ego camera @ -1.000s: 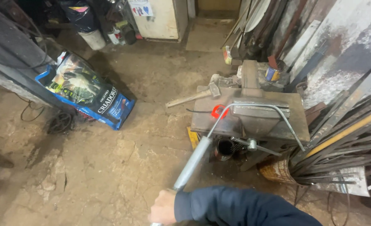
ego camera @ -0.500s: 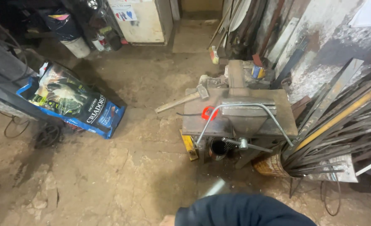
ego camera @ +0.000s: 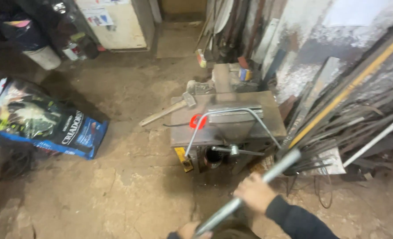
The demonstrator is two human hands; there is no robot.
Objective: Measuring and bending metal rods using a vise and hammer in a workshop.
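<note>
My right hand (ego camera: 255,193) is clenched round the grey metal pipe (ego camera: 249,193); my left hand (ego camera: 189,230) grips its lower end, near the steel workbench (ego camera: 267,116).

The pipe (ego camera: 249,190) is dull silver-grey. The sleeve (ego camera: 296,220) is dark navy. On the grey-brown steel block (ego camera: 267,116) sits a bent rod (ego camera: 238,111), grey except for its glowing orange-red end. The hammer (ego camera: 167,111) has a pale wooden handle. The sack (ego camera: 46,121) is blue and black with white lettering. The bucket (ego camera: 43,56) is white.
</note>
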